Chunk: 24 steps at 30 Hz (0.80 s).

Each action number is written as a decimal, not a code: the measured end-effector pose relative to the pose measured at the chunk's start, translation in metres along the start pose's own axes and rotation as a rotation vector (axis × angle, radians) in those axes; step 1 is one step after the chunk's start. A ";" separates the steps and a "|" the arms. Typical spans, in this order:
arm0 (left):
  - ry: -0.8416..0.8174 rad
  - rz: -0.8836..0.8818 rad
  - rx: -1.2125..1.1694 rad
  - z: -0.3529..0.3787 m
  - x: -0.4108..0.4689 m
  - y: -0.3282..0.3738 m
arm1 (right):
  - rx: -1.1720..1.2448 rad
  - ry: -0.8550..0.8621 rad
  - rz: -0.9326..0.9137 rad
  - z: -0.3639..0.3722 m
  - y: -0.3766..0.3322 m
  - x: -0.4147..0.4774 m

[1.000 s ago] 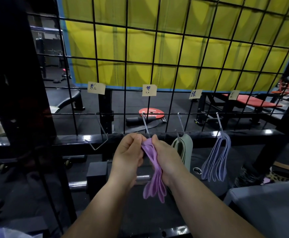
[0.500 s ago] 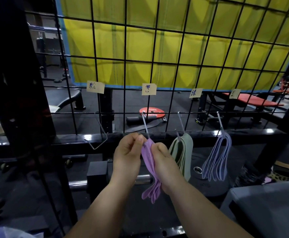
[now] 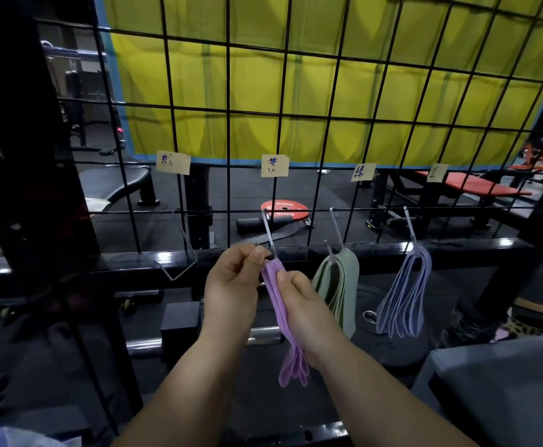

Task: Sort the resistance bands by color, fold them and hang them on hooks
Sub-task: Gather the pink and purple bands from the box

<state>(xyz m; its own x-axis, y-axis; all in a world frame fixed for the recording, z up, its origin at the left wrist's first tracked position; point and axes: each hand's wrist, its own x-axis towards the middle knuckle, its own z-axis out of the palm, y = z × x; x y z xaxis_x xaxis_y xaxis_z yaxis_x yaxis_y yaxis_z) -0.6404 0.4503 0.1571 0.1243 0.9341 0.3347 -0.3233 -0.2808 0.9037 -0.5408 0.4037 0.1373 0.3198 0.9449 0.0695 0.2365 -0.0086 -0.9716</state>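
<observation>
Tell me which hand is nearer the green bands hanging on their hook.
Right. The right hand grips the purple bands close beside the green bands; the left hand is farther off, on the far side of the purple bands.

I see a dim, shadowy foreground; the yellow curtain (image 3: 312, 82) behind is brightest. Glare spots the black rail (image 3: 166, 258); the edges bend and darken.

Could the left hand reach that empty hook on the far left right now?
Probably yes: the empty hook hangs just beside the left hand with nothing between them. But that hand pinches the purple bands, so it would have to let go first.
</observation>
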 end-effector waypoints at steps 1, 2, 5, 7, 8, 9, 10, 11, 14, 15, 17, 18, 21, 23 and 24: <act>-0.002 -0.002 0.004 0.000 0.001 -0.001 | -0.018 0.011 -0.007 0.000 0.001 0.000; 0.004 -0.009 0.001 0.000 0.001 -0.002 | -0.031 0.023 -0.014 0.001 0.001 -0.001; 0.045 -0.044 -0.037 0.000 0.000 -0.006 | -0.047 0.035 -0.006 0.004 0.006 -0.002; 0.070 -0.058 -0.035 -0.001 0.000 -0.008 | -0.066 0.022 0.009 0.005 0.013 -0.004; 0.081 -0.065 -0.031 -0.001 0.000 -0.008 | -0.070 0.012 0.011 0.005 0.017 -0.006; 0.089 -0.069 -0.023 -0.001 0.001 -0.009 | -0.072 0.004 0.011 0.005 0.020 -0.008; 0.093 -0.071 -0.010 -0.001 0.001 -0.009 | -0.068 -0.002 0.011 0.004 0.022 -0.010; 0.095 -0.070 0.003 -0.001 0.001 -0.009 | -0.056 -0.011 0.013 0.003 0.024 -0.011; 0.098 -0.047 0.030 0.001 -0.001 -0.008 | 0.004 -0.043 0.019 0.000 0.027 -0.012; 0.100 -0.039 0.037 0.001 -0.002 -0.008 | 0.032 -0.060 0.022 0.000 0.028 -0.012; 0.108 -0.036 0.029 0.002 -0.006 -0.009 | 0.054 -0.092 0.037 -0.001 0.035 -0.013; 0.112 -0.049 0.015 0.002 -0.009 -0.010 | 0.051 -0.096 0.049 -0.001 0.039 -0.013; 0.096 -0.137 0.078 -0.002 -0.025 -0.026 | 0.082 -0.105 0.083 0.000 0.052 -0.015; 0.042 -0.200 0.170 -0.005 -0.037 -0.037 | 0.059 -0.113 0.081 0.000 0.062 -0.017; 0.012 -0.213 0.203 -0.006 -0.042 -0.041 | 0.031 -0.125 0.078 0.000 0.066 -0.019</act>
<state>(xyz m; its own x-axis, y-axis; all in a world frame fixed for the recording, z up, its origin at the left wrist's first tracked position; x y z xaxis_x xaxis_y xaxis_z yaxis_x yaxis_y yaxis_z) -0.6380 0.4239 0.1040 0.1575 0.9789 0.1300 -0.0963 -0.1158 0.9886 -0.5314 0.3849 0.0722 0.2192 0.9751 -0.0333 0.1862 -0.0753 -0.9796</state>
